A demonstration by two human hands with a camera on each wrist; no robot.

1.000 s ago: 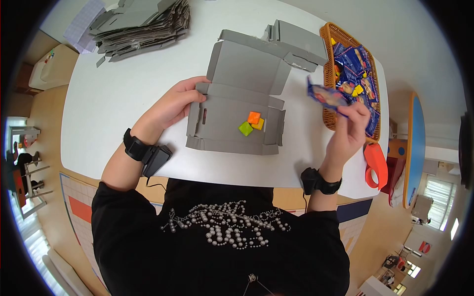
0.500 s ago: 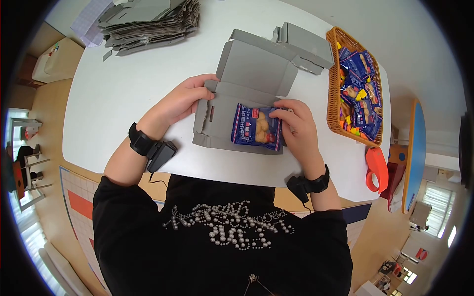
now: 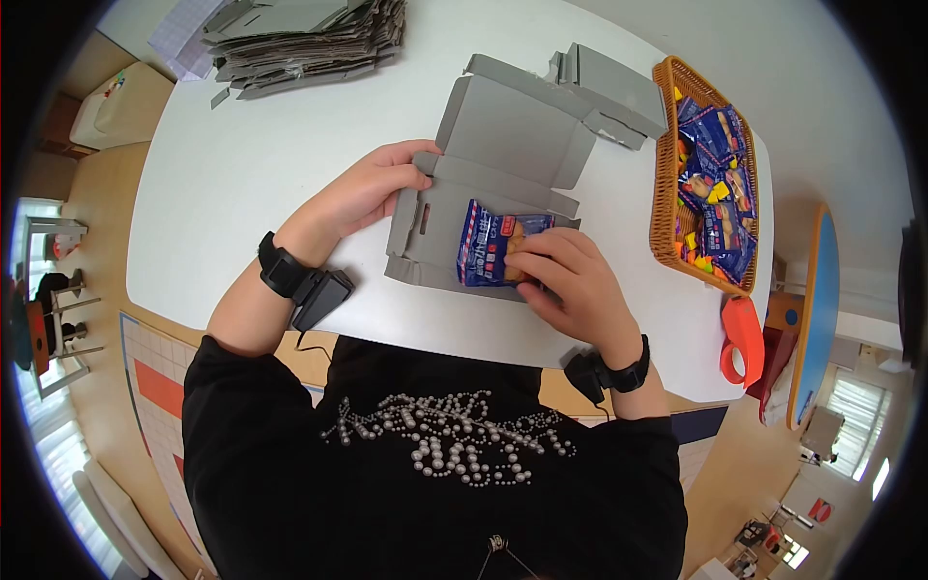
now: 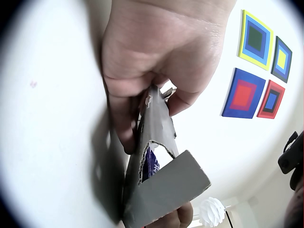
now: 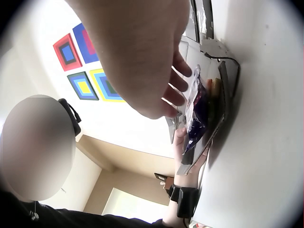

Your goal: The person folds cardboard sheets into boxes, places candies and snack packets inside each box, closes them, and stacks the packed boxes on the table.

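A grey cardboard box (image 3: 440,208) lies on the table with its lid folded back. My left hand (image 3: 372,188) grips its left side wall, fingers outside and thumb over the edge; the left wrist view shows the box wall (image 4: 161,194) between them. Inside the box is a blue snack packet (image 3: 483,251) with biscuits pictured on it. My right hand (image 3: 580,290) rests its fingers on top of the packet's right part, covering it. From the right wrist view, small orange and yellow squares (image 5: 216,90) show beneath the packet, hidden from the head view.
A wicker basket (image 3: 667,184) of blue packets and bright small pieces stands at the right. A red tape dispenser (image 3: 742,338) lies below it. Behind the open box sits a closed grey box (image 3: 619,87). Flattened cardboard (image 3: 300,53) is stacked at the far left.
My right hand has carried the packet from near the basket leftward into the box, over the coloured squares, and now lies flatter over it. The left hand keeps its hold.
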